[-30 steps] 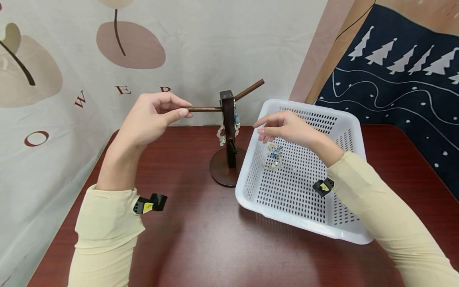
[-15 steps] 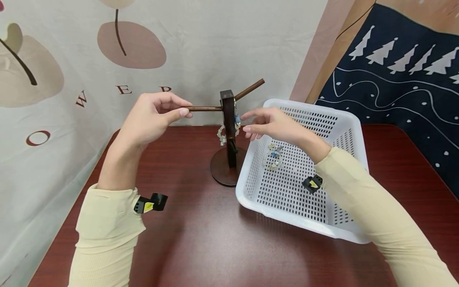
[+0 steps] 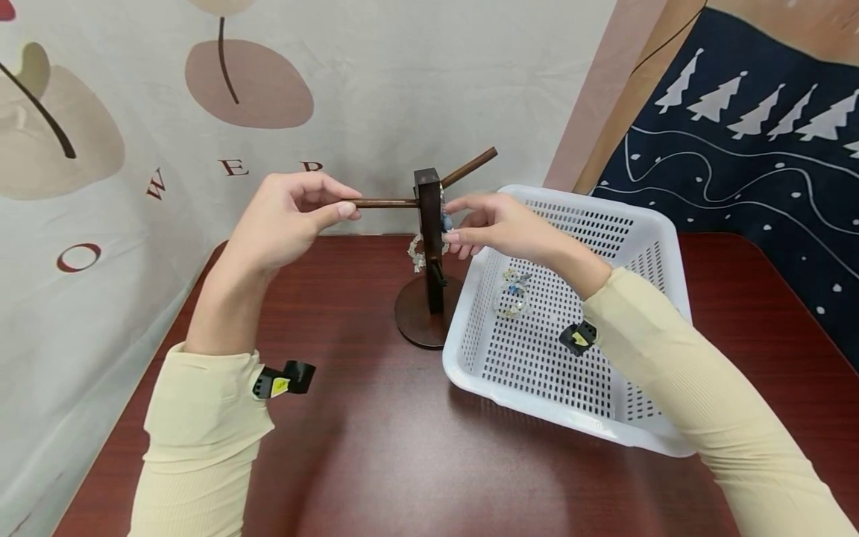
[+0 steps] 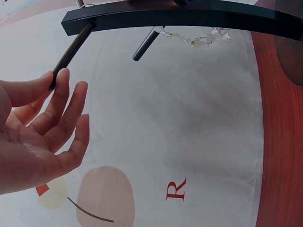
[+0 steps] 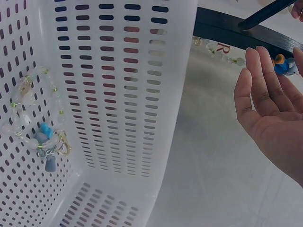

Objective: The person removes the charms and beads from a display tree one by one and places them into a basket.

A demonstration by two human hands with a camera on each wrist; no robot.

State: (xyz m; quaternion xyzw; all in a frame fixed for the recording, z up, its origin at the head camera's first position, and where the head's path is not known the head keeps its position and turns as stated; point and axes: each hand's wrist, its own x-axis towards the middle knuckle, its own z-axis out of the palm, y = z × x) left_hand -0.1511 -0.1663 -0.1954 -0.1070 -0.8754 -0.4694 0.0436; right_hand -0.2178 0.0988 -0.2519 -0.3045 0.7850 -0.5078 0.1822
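A dark wooden stand [image 3: 430,261] rises from a round base, with pegs on its post. My left hand [image 3: 282,216] pinches the end of its left peg [image 3: 389,203] between thumb and fingers. A bracelet of clear beads [image 3: 417,254] hangs at the post, partly hidden behind it. At its right side is a blue charm [image 5: 284,65]. My right hand [image 3: 506,227] has thumb and forefinger around this charm, one on each side; the other fingers are extended beside it in the right wrist view.
A white perforated basket [image 3: 557,421] stands right of the stand, its rim near the base and under my right forearm. Inside lie beaded bracelets [image 5: 42,109] with blue charms. Another peg [image 3: 471,165] slants up to the right. A cloth backdrop [image 3: 376,89] hangs behind the red-brown table [image 3: 349,447].
My right hand has moved left from over the basket to the blue charm at the post, thumb and forefinger coming around it. My left hand has kept its pinch on the peg.
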